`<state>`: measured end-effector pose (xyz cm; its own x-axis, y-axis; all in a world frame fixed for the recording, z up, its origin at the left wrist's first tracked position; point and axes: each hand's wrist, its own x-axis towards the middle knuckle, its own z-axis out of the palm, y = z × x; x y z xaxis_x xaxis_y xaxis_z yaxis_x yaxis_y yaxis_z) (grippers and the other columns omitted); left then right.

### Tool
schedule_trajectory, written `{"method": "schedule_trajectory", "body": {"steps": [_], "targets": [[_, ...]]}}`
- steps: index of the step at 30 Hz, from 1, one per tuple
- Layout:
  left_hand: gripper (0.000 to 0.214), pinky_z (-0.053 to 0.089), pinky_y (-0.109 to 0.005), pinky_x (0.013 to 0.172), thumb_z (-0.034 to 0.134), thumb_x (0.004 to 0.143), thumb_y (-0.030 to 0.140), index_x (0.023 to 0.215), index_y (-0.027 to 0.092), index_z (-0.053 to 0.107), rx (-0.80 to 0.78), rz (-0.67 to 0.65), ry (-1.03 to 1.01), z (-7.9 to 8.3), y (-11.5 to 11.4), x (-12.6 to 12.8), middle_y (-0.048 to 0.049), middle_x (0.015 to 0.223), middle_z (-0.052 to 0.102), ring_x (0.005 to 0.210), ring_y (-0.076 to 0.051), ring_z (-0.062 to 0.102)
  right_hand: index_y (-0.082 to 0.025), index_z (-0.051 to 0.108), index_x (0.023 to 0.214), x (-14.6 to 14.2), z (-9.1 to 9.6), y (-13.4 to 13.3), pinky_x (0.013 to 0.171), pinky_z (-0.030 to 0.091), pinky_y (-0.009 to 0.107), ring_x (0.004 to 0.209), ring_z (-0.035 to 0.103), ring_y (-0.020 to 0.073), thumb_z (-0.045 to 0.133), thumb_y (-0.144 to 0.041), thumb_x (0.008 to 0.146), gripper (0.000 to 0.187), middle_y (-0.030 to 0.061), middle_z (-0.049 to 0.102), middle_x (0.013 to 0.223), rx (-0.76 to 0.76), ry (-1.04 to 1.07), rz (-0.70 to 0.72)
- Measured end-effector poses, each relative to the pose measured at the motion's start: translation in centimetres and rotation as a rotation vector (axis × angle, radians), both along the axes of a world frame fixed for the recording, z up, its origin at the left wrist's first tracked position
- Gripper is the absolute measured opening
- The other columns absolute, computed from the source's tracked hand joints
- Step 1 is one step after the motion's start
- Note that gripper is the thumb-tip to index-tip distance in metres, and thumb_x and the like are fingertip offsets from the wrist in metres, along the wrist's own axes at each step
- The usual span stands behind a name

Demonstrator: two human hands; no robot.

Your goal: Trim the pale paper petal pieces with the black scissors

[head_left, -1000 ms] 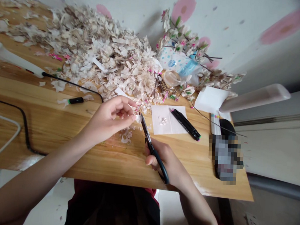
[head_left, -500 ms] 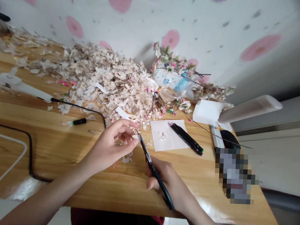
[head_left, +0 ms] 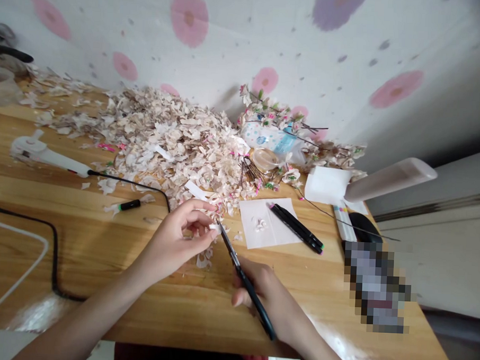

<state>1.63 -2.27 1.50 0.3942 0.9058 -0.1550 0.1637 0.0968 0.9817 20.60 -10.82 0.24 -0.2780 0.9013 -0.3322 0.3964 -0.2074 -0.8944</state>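
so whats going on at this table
A person's left hand pinches a small white piece, while the right hand holds scissors with their tips close to it; whether they are cutting is unclear. Behind the hands, a heap of pale petals spreads over the wooden table. Black markers lie partly on a white sheet beside tiny pale bits.

Petals [head_left: 155, 126] are heaped at the back of the surface [head_left: 318, 295], before the wall [head_left: 238, 42]. A corded tool [head_left: 52, 155] lies before their left end. Scissors [head_left: 254, 297] in the right hand [head_left: 269, 292] are before them; beyond and right of these, two markers [head_left: 296, 227] lie partly on a paper [head_left: 249, 234].
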Motion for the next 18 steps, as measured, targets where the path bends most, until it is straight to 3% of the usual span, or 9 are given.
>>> {"method": "schedule_trajectory", "body": {"steps": [13,18], "targets": [[0.037,0.044,-0.028,0.066,0.070,0.077,0.030,0.109,0.019,0.055,-0.005,-0.058,0.029,0.32,0.46,-0.59,-0.0011,0.079,0.067,0.067,-0.014,0.056,-0.019,0.046,0.070,0.91,0.53,0.08,0.063,0.037,0.027,0.065,0.044,0.0157,0.051,-0.066,0.084,0.049,-0.0028,0.045,0.065,0.005,-0.113,0.076],[0.037,0.041,-0.026,0.061,0.069,0.076,0.033,0.107,0.019,0.055,0.006,-0.038,0.031,0.11,0.70,-0.52,0.0000,0.076,0.065,0.062,-0.013,0.052,-0.019,0.042,0.067,0.98,0.24,0.09,0.056,0.031,0.024,0.061,0.042,0.0137,0.051,-0.067,0.084,0.052,-0.0037,0.043,0.062,0.029,-0.148,0.082]]}}
